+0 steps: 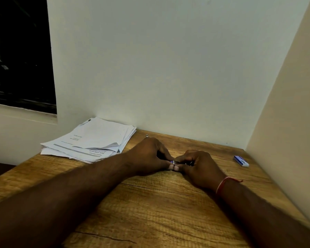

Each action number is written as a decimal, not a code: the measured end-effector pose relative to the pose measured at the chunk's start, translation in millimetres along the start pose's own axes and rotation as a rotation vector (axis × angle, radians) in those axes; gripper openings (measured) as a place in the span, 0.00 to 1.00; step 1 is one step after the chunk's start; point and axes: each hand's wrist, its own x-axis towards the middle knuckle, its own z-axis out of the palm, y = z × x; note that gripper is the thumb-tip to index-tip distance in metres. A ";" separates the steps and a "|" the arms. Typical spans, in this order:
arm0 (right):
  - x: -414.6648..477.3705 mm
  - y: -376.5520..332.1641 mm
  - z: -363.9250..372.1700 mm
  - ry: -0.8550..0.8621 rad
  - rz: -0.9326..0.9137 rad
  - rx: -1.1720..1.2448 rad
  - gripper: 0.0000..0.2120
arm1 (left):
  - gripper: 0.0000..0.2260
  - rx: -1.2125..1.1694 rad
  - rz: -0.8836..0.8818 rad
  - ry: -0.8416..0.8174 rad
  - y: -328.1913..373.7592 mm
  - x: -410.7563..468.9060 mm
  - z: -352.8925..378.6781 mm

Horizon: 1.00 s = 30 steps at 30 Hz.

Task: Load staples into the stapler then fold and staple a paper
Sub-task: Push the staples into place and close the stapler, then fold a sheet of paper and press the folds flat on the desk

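While both hands are bunched up knuckle to knuckle in the middle of the desk (pixel 159 208), you can barely see what they've got. The left hand (pixel 149 156) and right hand (pixel 200 166) both have their fingers curled in tight, thumbs side by side and almost touching. Pinched between them is what looks like the stapler (pixel 175 162). Only a sliver of silver metal with a bit of blue peeks out, so I can't tell if it's flipped open or closed. Both hands are down low, heels resting on the wood, forearms stretched across the desk. There's a red thread (pixel 222 185) tied round the right wrist.

Going outward from the hands: at roughly 3 o'clock, well apart from them and near the side wall, a little blue and white staple box (pixel 241 161) lies flat on the desk. At about 10 o'clock a messy stack of papers (pixel 91 140) sits in the far left corner, pushed against the back wall (pixel 168 68), sheets fanned unevenly and one corner curled up. The left forearm passes just beside its near edge. At 12 o'clock from the left hand, right past the knuckles, there's a tiny metal bit (pixel 147 136), too small to make out. A dark window (pixel 20 51) is further off at 10 o'clock.
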 end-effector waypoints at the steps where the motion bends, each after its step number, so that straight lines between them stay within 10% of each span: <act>1: -0.3 -0.1 -0.3 0.000 0.001 -0.004 0.08 | 0.07 -0.003 -0.001 0.003 0.1 0.0 0.3; 21: -5.1 4.4 -3.3 0.048 0.026 0.007 0.03 | 0.20 0.152 0.089 -0.065 -2.1 -4.7 -12.0; 30: 4.6 27.2 -26.2 0.168 0.205 0.045 0.03 | 0.23 0.461 -0.221 0.149 -49.8 -8.5 -124.0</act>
